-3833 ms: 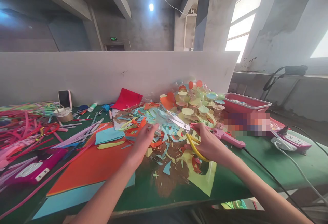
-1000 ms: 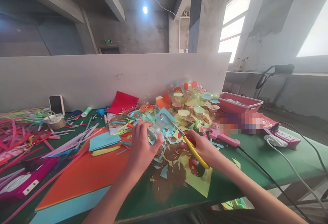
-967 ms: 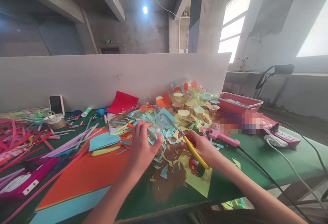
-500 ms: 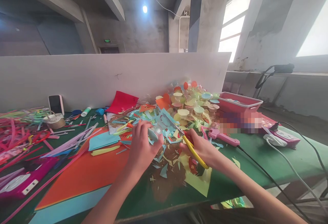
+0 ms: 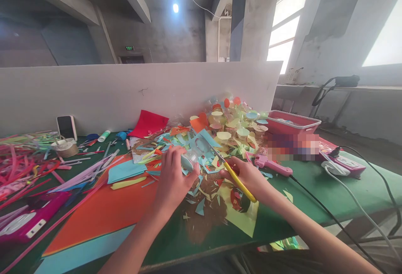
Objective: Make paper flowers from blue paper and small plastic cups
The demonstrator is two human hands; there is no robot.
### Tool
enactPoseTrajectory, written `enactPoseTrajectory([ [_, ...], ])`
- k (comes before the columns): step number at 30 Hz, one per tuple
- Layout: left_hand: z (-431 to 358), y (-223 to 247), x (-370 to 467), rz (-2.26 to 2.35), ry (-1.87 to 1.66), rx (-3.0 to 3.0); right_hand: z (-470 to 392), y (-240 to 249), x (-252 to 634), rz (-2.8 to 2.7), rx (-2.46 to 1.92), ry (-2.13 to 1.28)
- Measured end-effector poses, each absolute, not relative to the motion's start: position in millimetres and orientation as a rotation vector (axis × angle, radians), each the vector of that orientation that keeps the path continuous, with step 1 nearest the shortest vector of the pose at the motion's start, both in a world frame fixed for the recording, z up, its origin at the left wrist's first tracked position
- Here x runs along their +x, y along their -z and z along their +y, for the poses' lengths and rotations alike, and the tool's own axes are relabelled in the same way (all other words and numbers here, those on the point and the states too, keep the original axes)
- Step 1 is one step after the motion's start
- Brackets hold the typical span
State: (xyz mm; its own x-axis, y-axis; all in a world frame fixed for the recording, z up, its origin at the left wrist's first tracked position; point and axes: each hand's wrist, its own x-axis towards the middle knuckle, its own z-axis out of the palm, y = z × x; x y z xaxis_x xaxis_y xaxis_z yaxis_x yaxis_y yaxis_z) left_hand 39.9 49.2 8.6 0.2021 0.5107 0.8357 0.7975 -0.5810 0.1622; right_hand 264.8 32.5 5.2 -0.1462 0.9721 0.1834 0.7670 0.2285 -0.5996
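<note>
My left hand [image 5: 174, 173] is closed round a small clear plastic cup [image 5: 189, 160] that has pale blue paper on its end. In my right hand [image 5: 246, 175] is a pair of scissors with yellow handles [image 5: 241, 185]; the metal blades point up and left, beside the cup. Behind the blades lies a sheet of light blue paper [image 5: 205, 138]. Beneath both hands, paper scraps [image 5: 200, 207] are strewn over the table. A yellow sheet with a cut-out [image 5: 248, 221] rests just below my right hand.
Behind my hands rises a pile of clear cups with coloured paper discs [image 5: 224, 136]. To the right are a pink glue gun [image 5: 273, 166], a red basket [image 5: 295, 125] and a power strip [image 5: 350, 167]. Orange paper [image 5: 103, 215] and coloured strips [image 5: 19, 161] lie left.
The view has shifted slightly. Both hands keep nearly the same position and grip, with the scissors still beside the cup.
</note>
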Motion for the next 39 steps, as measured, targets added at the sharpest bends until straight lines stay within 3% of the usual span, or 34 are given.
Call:
enactPoseTrajectory([
  [21,48.4,-3.9,40.3,-1.225,1.286,-2.395,36.3,-5.8,272.2,-1.966,-1.546,-0.571],
  [31,48.0,-6.1,40.5,-1.468,1.786,-2.389,38.2,-2.9,271.3,-1.908,-1.392,-0.674],
  [36,47.6,-8.3,44.7,-1.351,2.125,-2.334,34.9,-5.0,269.6,-1.906,-1.36,-0.718],
  [39,47.5,-9.3,44.8,-1.331,2.134,-2.296,33.8,-6.5,270.2,-1.926,-1.374,-0.724],
])
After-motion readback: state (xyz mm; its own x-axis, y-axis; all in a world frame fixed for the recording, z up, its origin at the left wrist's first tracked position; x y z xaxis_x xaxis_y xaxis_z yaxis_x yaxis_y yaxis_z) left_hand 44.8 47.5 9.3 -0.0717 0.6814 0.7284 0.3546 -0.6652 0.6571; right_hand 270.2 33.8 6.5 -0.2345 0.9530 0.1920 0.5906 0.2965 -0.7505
